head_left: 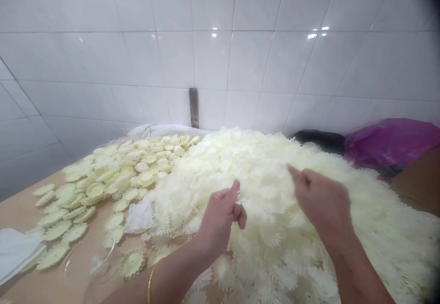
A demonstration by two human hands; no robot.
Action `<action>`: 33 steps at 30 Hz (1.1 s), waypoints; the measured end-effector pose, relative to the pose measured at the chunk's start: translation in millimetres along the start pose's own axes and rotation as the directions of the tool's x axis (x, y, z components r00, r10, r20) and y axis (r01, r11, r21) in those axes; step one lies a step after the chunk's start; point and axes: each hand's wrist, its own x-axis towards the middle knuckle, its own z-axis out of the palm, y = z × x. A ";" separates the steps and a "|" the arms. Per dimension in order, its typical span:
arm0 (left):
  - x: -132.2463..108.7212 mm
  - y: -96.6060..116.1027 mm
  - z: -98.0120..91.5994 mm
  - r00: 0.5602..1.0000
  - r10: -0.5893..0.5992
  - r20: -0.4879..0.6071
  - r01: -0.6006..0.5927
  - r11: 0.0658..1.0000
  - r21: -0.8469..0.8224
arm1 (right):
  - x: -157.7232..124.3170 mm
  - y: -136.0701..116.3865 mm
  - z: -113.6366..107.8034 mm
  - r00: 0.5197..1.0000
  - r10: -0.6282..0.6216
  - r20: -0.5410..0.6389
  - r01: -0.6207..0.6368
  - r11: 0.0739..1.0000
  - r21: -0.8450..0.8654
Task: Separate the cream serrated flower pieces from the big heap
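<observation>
Frilled petals [237, 155] face mixed ways, heaped crosswise; left fingers [242, 217] and right fingers [300, 182] partly curl, hold unclear.

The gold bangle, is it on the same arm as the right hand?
No, the gold bangle is around the arm of the left hand, while the right hand's visible forearm is bare.

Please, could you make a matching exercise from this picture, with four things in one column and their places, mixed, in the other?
1. gold bangle
2. dark strip
3. purple bundle
4. yellowish discs

A. beside a black object, at the right
B. spread on the table, left of the white pile
C. around the left forearm
D. upright, in front of the tiled wall

Pairs: 1-C, 2-D, 3-A, 4-B
</observation>
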 end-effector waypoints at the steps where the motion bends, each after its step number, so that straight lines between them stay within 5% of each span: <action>1: 2.2 -2.5 -1.3 1.000 -0.019 -0.013 0.019 1.000 0.015 | -1.1 -2.3 -2.3 0.999 -0.044 0.007 0.044 0.999 0.017; 6: 8.2 -11.7 -4.6 0.999 -0.016 -0.030 0.019 0.996 0.082 | -10.1 -24.3 -13.3 0.981 -0.193 -0.004 0.176 0.887 0.427; 8: 8.0 -11.6 -5.0 1.000 0.006 -0.030 -0.003 0.994 0.109 | -12.5 -31.4 -19.1 0.963 -0.246 0.113 0.130 0.786 0.604; 11: 7.1 -10.2 -5.1 0.999 0.033 -0.022 -0.029 0.988 0.151 | -15.5 -38.9 -25.2 0.872 -0.373 0.316 0.032 0.689 0.724; 14: 6.5 -9.3 -4.6 0.999 0.038 -0.008 -0.037 0.990 0.136 | -17.6 -41.8 -24.2 0.815 -0.433 0.386 -0.011 0.653 0.757; 20: 5.3 -8.4 -2.1 0.999 0.037 0.033 -0.038 0.998 0.051 | -18.4 -40.4 -12.6 0.958 -0.135 0.252 -0.063 0.760 0.647; 33: -8.9 -4.3 19.7 0.994 0.105 -0.006 -0.104 0.991 0.082 | -17.7 -38.1 -4.7 0.997 -0.081 0.001 0.071 0.872 0.485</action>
